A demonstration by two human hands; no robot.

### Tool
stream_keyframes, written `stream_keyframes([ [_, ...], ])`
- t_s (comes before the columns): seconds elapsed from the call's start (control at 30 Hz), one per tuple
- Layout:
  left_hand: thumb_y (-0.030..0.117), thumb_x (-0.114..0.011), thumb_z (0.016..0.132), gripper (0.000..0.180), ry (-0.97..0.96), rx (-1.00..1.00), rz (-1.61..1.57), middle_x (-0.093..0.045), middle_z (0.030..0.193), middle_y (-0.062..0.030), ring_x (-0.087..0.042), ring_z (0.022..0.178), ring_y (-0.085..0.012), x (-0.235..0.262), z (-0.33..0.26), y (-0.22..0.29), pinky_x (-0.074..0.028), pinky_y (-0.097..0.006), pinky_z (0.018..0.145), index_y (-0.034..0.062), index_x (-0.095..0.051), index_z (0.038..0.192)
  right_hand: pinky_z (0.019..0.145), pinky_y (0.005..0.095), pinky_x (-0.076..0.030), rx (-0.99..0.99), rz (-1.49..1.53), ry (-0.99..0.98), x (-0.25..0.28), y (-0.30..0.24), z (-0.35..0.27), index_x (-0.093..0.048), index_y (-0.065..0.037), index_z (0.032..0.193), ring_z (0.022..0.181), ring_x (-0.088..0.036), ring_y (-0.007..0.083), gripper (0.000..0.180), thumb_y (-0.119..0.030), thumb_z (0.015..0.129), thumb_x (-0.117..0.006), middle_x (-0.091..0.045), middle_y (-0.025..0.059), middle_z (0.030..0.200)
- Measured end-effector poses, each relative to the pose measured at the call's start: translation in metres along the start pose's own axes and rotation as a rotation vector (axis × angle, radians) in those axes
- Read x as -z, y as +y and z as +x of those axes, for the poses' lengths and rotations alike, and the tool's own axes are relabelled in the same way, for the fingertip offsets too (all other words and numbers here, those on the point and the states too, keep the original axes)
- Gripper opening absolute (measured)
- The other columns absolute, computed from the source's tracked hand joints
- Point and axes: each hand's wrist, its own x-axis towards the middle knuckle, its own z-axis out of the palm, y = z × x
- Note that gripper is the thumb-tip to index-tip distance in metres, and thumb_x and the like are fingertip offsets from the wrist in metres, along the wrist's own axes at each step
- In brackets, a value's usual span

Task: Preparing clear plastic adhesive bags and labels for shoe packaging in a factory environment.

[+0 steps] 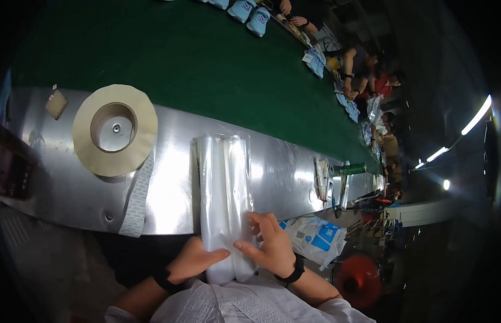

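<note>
Where the two grips meet its near half, the clear film (221, 185) lies lengthwise, its far end on the metal table (285, 177) ahead of them and its near end over the table's edge, towards the person's lap. It looks light, limp and slick, apparently several layers with long folds down the middle, so it would probably slide over itself, crease or fan out rather than break. The left grip (194, 259) is closed lightly on the lower left side, thumb on top and fingers hidden beneath. The right grip (274, 248) is half open at the right side, fingers curled and a gap left between them and the thumb; whether any film is pinched there I cannot tell. The better hold is likely on the two long sides, thumbs over and fingers under, taking all layers together, since a fingertip on the top sheet alone could slip. Ahead and left of the left grip stands the roll (82, 137), its strip (136, 207) running down to the table's edge. Just right of the right grip, below the table, is a white sack (309, 245). Beyond both grips stretches the green belt (207, 81), with blue shoes (258, 22) at its far side.
</note>
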Motion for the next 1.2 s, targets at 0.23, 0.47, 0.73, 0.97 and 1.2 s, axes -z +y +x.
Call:
stream_keyframes([
  [0.23, 0.015, -0.064, 0.082, 0.030, -0.072, -0.001, 0.060, -0.065, 0.092, -0.0070, -0.059, 0.082, -0.0106, 0.013, 0.003, -0.003, -0.047, -0.026, 0.072, -0.0019, -0.060, 0.107, 0.060, 0.0329, -0.047, -0.075, -0.344, 0.010, -0.021, -0.006, 0.014, -0.045, -0.002, 0.110, 0.070, -0.054, 0.0234, 0.075, -0.042, 0.058, -0.082, -0.049, 0.0113, 0.088],
  [0.47, 0.014, -0.063, 0.083, 0.030, -0.044, 0.028, 0.040, -0.065, 0.093, -0.0067, -0.059, 0.082, -0.0110, 0.013, -0.001, 0.002, -0.047, -0.026, 0.073, -0.0024, -0.060, 0.108, 0.062, 0.0375, -0.047, -0.076, -0.351, 0.067, -0.024, -0.001, 0.016, -0.043, -0.001, 0.105, 0.069, -0.053, 0.0292, 0.054, -0.020, 0.065, -0.074, -0.048, 0.0133, 0.087],
  [0.73, 0.008, -0.062, 0.083, 0.041, 0.043, 0.104, 0.061, -0.060, 0.109, -0.0084, -0.055, 0.098, -0.0133, -0.002, -0.008, 0.002, -0.043, -0.027, 0.087, -0.0052, -0.050, 0.121, 0.070, 0.0382, -0.048, -0.292, 0.057, 0.074, 0.003, 0.083, -0.001, -0.042, 0.002, 0.110, 0.083, -0.058, 0.0373, 0.047, -0.013, 0.070, -0.062, -0.057, 0.0228, 0.089],
  [0.97, 0.009, -0.062, 0.082, 0.046, 0.108, 0.006, -0.105, -0.057, 0.111, -0.0097, -0.055, 0.099, -0.0167, -0.005, 0.000, -0.010, -0.043, -0.029, 0.087, -0.0070, -0.047, 0.122, 0.079, 0.0394, -0.048, -0.335, 0.402, 0.161, -0.006, 0.103, -0.006, -0.033, 0.008, 0.127, 0.095, -0.058, 0.0381, 0.075, -0.029, 0.073, -0.070, -0.056, 0.0266, 0.105],
  [1.2, 0.011, -0.060, 0.083, 0.043, 0.218, 0.001, 0.122, -0.058, 0.109, -0.0099, -0.056, 0.097, -0.0163, -0.031, -0.008, 0.011, -0.045, -0.029, 0.084, -0.0053, -0.048, 0.121, 0.080, 0.0418, -0.048, -0.154, -0.097, 0.097, -0.006, 0.069, 0.005, -0.014, 0.009, 0.137, 0.104, -0.051, 0.0387, 0.110, -0.043, 0.064, -0.076, -0.045, 0.0272, 0.113],
])
